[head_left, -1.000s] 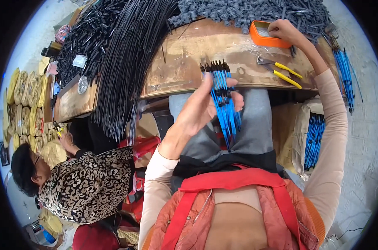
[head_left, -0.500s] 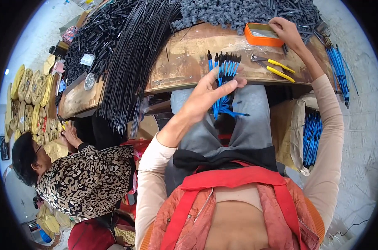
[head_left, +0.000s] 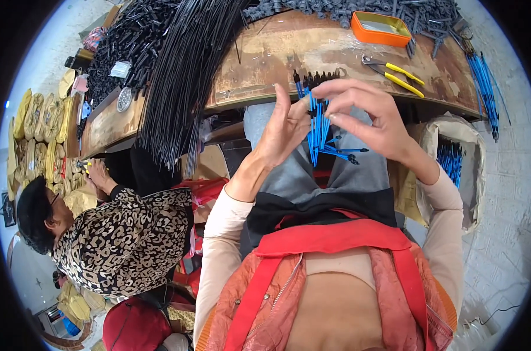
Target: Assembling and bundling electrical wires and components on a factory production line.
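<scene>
My left hand [head_left: 283, 130] has its thumb raised, its fingers curled at the side of a bundle of thin blue rods with black tips [head_left: 320, 131]. The bundle hangs over my lap at the table edge, its lower ends splaying to the right. My right hand [head_left: 374, 117] is in front of the bundle's upper part, index finger and thumb bent toward each other; what they pinch is too small to make out. Beyond my hands lie yellow-handled pliers [head_left: 403, 76] and an open orange tin [head_left: 381, 37] with thin pale pieces inside.
Long black rods [head_left: 180, 88] hang over the table edge, beside a heap of black parts [head_left: 139, 44]. Grey ribbed parts [head_left: 312, 10] line the back. At right are a sack of blue rods [head_left: 453, 126] and another blue bundle [head_left: 484, 93]. A co-worker [head_left: 119, 240] sits at left.
My right hand has come from the orange tin back to the blue bundle. My left thumb has lifted off the rods. The view has shifted slightly.
</scene>
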Motion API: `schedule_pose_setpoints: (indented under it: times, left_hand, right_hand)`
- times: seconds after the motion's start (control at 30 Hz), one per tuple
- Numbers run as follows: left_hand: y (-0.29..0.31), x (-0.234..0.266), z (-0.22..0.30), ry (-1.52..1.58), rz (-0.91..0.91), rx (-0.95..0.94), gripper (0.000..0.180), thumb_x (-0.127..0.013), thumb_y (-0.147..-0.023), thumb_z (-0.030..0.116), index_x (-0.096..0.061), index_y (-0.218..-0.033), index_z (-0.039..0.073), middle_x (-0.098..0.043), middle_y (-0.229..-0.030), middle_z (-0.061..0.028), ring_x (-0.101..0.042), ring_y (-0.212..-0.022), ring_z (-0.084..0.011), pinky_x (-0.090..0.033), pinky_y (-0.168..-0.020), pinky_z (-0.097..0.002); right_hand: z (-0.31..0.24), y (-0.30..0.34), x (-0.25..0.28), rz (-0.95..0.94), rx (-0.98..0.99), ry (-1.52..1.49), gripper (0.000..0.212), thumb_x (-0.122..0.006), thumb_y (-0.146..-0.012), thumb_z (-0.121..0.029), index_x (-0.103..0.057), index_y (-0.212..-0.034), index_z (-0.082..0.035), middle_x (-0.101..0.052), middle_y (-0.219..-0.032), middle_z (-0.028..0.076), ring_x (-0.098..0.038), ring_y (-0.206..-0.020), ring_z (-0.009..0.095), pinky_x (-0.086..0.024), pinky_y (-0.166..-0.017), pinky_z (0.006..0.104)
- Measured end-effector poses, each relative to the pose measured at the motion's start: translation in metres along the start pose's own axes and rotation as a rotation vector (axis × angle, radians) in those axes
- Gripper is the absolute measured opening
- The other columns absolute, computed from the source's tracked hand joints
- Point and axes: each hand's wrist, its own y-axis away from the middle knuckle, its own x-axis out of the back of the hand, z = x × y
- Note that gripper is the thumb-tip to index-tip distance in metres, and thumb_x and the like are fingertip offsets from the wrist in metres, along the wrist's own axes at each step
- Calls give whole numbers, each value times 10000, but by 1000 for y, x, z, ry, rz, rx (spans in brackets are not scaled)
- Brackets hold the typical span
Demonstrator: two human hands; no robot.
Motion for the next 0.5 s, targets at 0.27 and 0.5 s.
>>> schedule_pose_setpoints:
  times: [0.27,0.5]
  left_hand:
    - [4,15,1,-36,-79,-12,1040,-112,-858,815,-352,-1456,-1,-503,-1381,-138,-447,-1305,-236,-319,-1097,-397]
    - [6,12,-6,-20,-33,-47,1042,-115,-862,810,-367,-1444,-17,-500,-1378,-133,-467,-1267,-218,-324,-1092,-382]
  right_hand:
    - [-11,3,-16,46,-432,-406,79,-585,-917,-39,-627,-970,3,-603,-1154,132,-625,-914,145,-503,-794,282]
    - [-7,8,-29,96,33,149,121,-646,-822,17,-644,-941,-6,-629,-1129,147,-618,-983,236,-479,-882,354]
